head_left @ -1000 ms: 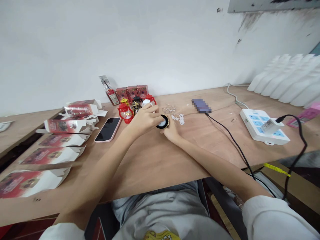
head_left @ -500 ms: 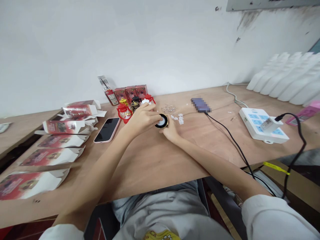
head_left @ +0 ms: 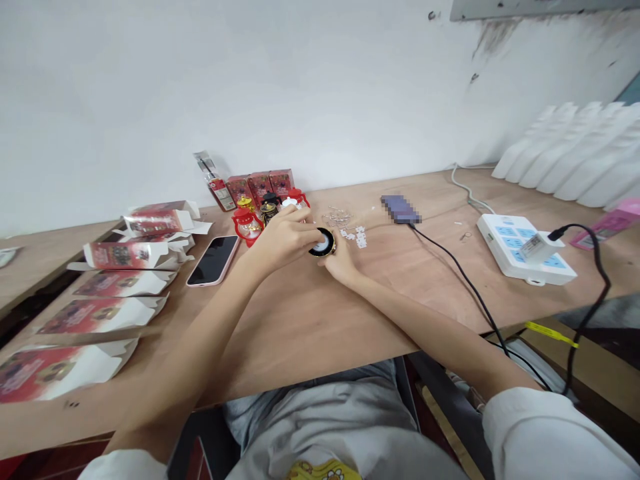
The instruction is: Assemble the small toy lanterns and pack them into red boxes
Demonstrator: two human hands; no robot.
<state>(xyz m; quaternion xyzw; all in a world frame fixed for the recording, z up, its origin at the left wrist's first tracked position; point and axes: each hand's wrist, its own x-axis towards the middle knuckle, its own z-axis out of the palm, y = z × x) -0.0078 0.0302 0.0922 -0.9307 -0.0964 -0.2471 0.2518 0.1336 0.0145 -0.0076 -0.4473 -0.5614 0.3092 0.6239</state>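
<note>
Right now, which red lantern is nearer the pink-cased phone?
The front red lantern, beside the phone; the back red lantern sits farther right, partly hidden.

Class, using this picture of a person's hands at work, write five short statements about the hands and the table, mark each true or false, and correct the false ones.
1. The right hand holds a black-rimmed round item. True.
2. The left hand rests on the pink-edged phone. False: the left hand is at the black-rimmed round item, and the pink-edged phone lies apart from it.
3. The white power strip has a plug in it. True.
4. The open cartons are at the right end of the table. False: the open cartons are at the left.
5. The front red lantern stands to the left of the black one. True.
</note>
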